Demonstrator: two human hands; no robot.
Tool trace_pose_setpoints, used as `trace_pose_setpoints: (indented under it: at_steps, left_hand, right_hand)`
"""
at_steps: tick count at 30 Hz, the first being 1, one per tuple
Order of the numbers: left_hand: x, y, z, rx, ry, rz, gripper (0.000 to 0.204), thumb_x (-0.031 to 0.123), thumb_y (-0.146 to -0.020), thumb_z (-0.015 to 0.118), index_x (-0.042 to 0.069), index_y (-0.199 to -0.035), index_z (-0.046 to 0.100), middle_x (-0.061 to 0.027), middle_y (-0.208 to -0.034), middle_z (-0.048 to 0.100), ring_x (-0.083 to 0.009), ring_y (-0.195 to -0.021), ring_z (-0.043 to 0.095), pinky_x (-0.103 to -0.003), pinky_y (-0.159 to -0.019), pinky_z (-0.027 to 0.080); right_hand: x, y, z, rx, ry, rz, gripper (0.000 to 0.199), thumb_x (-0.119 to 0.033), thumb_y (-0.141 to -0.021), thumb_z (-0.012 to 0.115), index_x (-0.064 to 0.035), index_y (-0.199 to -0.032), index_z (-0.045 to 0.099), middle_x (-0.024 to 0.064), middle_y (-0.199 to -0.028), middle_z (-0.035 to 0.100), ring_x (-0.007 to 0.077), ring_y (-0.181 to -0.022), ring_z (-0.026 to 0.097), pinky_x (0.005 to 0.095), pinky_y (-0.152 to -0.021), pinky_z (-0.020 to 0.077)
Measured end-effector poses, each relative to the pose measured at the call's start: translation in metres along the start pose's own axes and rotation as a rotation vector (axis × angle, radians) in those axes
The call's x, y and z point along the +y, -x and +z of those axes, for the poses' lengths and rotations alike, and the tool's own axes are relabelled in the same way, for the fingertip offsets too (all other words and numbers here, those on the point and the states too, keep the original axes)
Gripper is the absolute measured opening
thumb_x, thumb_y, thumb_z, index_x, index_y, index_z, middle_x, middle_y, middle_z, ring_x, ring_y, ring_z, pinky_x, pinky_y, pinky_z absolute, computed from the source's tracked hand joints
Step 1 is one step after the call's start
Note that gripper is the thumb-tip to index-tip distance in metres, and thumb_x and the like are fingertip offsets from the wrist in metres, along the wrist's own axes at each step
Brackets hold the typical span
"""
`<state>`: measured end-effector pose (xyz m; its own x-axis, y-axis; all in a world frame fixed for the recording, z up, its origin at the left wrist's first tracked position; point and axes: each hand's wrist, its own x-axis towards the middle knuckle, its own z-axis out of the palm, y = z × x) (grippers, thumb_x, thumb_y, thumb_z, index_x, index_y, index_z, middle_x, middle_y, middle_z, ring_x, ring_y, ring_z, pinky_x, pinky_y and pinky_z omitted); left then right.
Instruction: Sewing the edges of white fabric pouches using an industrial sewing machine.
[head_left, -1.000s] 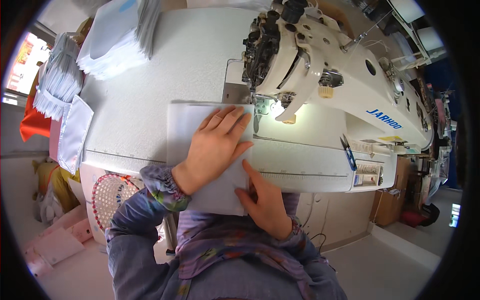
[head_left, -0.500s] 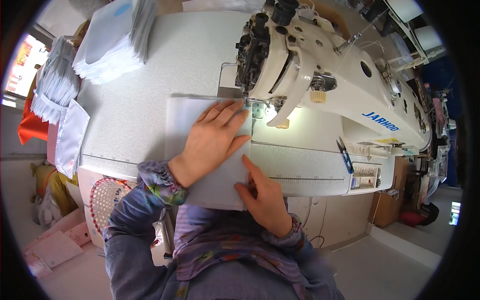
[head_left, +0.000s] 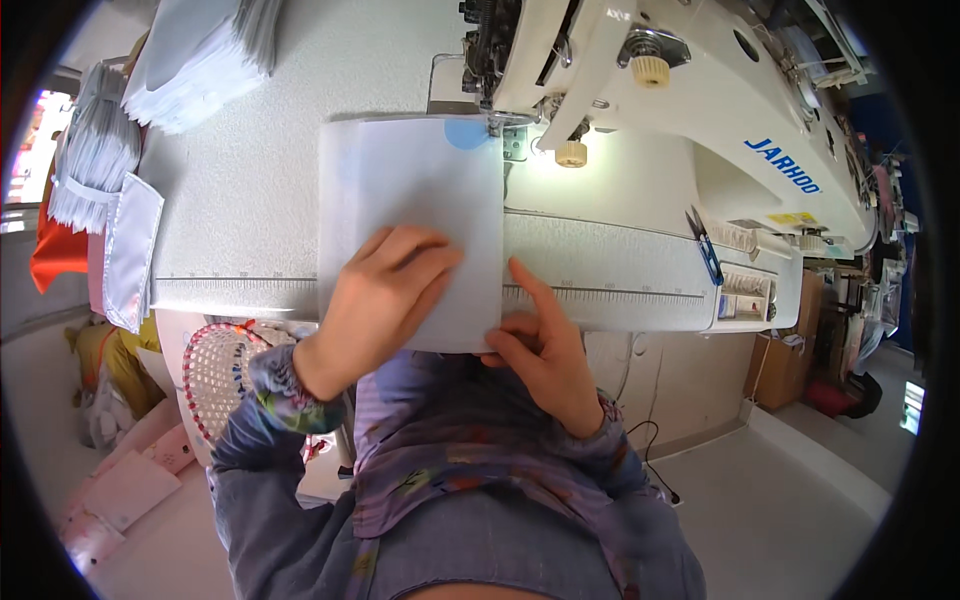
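White fabric pc [head_left: 415, 190] ×1, 2 hands: left hand [head_left: 385, 290], right hand [head_left: 540, 345].

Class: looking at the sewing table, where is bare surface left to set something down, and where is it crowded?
Bare table lies between the white fabric piece and the stacked pieces. Crowded: under the sewing machine, and the front edge where the left hand and right hand press.

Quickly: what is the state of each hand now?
Left hand: open, flat on the white fabric piece.
Right hand: open, index finger along the fabric's right edge.
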<state>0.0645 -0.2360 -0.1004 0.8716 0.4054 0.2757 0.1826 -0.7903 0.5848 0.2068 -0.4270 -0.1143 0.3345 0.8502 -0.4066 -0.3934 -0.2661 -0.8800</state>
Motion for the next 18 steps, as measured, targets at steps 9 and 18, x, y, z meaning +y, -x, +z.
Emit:
trace_pose_setpoints:
  at_steps: [9, 18]
  left_hand:
    - [0.026, 0.037, 0.01, -0.237, -0.035, 0.12, 0.066, 0.018, -0.078, 0.081, 0.004, -0.14, 0.065, -0.0082, -0.141, 0.058, -0.0278, -0.132, 0.056, -0.044, -0.108, 0.052]
    - [0.022, 0.048, 0.025, -0.064, -0.247, 0.231, 0.053, 0.011, -0.078, 0.071, 0.011, -0.13, 0.076, -0.0043, -0.127, 0.066, -0.0221, -0.12, 0.062, -0.043, -0.106, 0.055]
  right_hand:
    - [0.003, 0.003, 0.001, 0.014, 0.165, -0.075, 0.067, 0.006, -0.1, 0.067, -0.0044, -0.16, 0.042, 0.0105, -0.098, 0.074, 0.0156, -0.089, 0.075, 0.0272, -0.08, 0.062]
    - [-0.032, -0.017, -0.02, -0.035, 0.831, -0.44, 0.045, -0.002, -0.099, 0.071, -0.0026, -0.143, 0.061, 0.0134, -0.1, 0.076, 0.0185, -0.077, 0.075, 0.0282, -0.071, 0.0592]
